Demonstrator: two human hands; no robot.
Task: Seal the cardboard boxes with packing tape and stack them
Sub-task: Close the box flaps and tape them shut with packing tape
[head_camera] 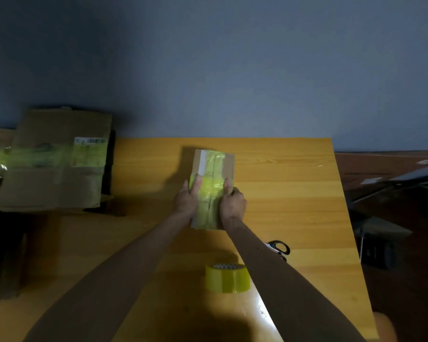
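Gripping: left hand [187,197], right hand [232,202] clasp box [214,169] sides.
Tape [227,278]: toward tabletop's [294,193] near edge.
Scissors [279,248]: toward right edge.

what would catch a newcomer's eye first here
The left hand and right hand grip a small box wrapped in yellow-green tape, at the middle of the table. Nearer the person stands a tape roll, with scissors to its right, partly hidden by the right forearm. Larger boxes, also taped, sit at the far left.
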